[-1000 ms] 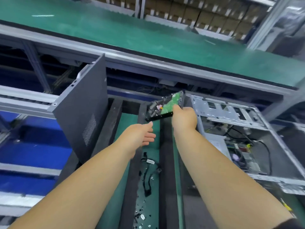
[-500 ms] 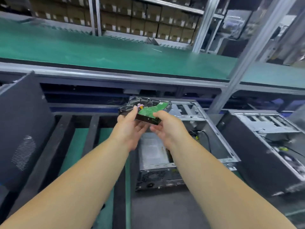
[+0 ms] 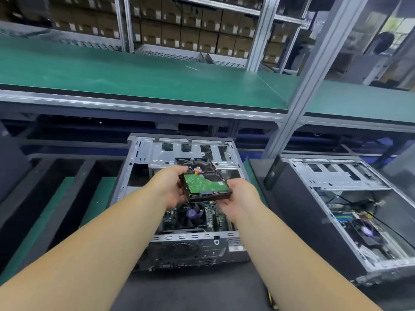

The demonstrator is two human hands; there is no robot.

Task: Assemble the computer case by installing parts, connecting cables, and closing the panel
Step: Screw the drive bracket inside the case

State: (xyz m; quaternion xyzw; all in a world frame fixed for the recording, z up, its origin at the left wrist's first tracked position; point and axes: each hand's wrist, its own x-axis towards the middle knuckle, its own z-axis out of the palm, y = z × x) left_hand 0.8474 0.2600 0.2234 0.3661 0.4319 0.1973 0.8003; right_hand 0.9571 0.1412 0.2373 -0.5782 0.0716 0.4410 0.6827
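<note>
At the far left, a dark panel (image 3: pixel 11 167) is seen at the frame edge, beside black rails (image 3: pixel 45 198) with green strips between them. Across the top of the view, a green bench (image 3: pixel 134 77) is carried on a grey metal frame, and shelves of brown boxes (image 3: pixel 190 32) are stacked behind it.

At centre, an open case (image 3: pixel 179 243) is laid on its side with its interior facing up. A silver drive cage (image 3: pixel 179 151) is seen at its far end, and a motherboard with a purple-capped fan (image 3: pixel 191 213) lies nearer the viewer.

Above that case, a hard drive (image 3: pixel 205 184) is held in the air by 2 bare hands, its green circuit board turned upward and its connector edge turned toward the viewer. The drive's left side is gripped by the left hand (image 3: pixel 171 187), with the thumb laid over the top far corner. Its right side is gripped by the right hand (image 3: pixel 239 197), with fingers curled beneath and the thumb along the edge. The drive is clear of the cage and the motherboard.

To the right, a grey post (image 3: pixel 314 75) is seen rising from the bench frame. Further right, a 2nd open case (image 3: pixel 336 209) is laid on its side, with black cables (image 3: pixel 363 200) and another motherboard visible inside.
</note>
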